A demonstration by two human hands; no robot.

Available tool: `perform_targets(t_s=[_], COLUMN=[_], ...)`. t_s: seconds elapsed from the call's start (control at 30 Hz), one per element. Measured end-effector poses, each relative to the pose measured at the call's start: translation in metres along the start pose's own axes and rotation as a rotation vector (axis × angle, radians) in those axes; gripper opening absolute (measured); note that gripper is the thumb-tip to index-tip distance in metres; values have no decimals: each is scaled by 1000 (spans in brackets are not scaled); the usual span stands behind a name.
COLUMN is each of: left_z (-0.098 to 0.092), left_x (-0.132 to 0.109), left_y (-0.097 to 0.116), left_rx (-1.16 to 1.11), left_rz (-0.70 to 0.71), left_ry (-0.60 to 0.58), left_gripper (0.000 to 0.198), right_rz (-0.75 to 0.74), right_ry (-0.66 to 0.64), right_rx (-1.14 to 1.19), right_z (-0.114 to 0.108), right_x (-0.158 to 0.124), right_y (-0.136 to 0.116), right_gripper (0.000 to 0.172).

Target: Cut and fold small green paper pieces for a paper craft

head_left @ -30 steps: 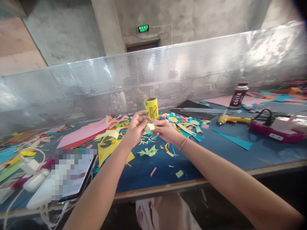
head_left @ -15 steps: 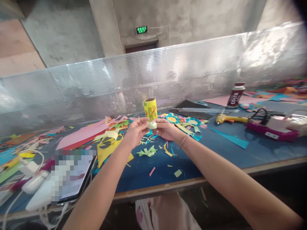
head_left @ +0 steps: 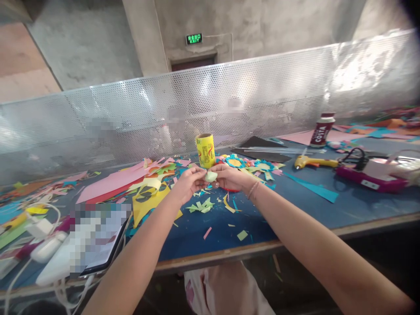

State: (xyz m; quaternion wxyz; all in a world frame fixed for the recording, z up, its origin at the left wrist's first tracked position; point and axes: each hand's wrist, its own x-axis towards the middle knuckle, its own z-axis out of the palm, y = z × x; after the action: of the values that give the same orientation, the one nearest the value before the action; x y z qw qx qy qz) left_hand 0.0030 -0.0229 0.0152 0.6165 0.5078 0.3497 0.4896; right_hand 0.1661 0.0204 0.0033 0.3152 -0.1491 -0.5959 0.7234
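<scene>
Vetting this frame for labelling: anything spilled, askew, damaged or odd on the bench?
Nothing spilled or broken, but coloured paper scraps litter the blue table top; the dark-framed phone lies right at its front edge, seemingly overhanging. Both the left hand and right hand pinch a small pale green paper piece.

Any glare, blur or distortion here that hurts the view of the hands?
Head view: strong glare on the perforated screen, worst at frame right; wide-angle bending bows the table edge; top right corner dark and soft; a pixelated patch covers the phone; the left hand, the right hand and the pale paper piece they pinch are evenly lit and fairly sharp.
</scene>
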Motion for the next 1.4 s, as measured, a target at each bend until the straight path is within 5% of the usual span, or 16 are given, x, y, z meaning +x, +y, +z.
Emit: perform_targets(t_s=[0.17,0.3,0.6,0.77,1.0,1.2,1.4], left_z=[1,0,-5,-2,1,-3,-1], left_x=[0,0,0,-2,-4,1,0], left_y=[1,0,-6,-6,-1,-5,-8], left_rx=[69,25,-186,-205,84,302,331], left_rz=[11,-127,-281,-129,187,444,483], left_ry=[8,6,-205,-236,-174,-12,-62], left_gripper=[23,21,9,18,25,19,18], right_rz=[74,118,160,114,59,60,98], right_ry=[-55,-92,-166,-183,-144,-182,-274], right_rx=[0,-5,-37,116,270,366,374], right_z=[-2,-4,-14,-15,-15,-3,5], right_x=[0,0,-2,-3,1,1,1], right_y=[0,2,5,4,7,5,8], right_gripper=[13,13,13,14,12,14,21])
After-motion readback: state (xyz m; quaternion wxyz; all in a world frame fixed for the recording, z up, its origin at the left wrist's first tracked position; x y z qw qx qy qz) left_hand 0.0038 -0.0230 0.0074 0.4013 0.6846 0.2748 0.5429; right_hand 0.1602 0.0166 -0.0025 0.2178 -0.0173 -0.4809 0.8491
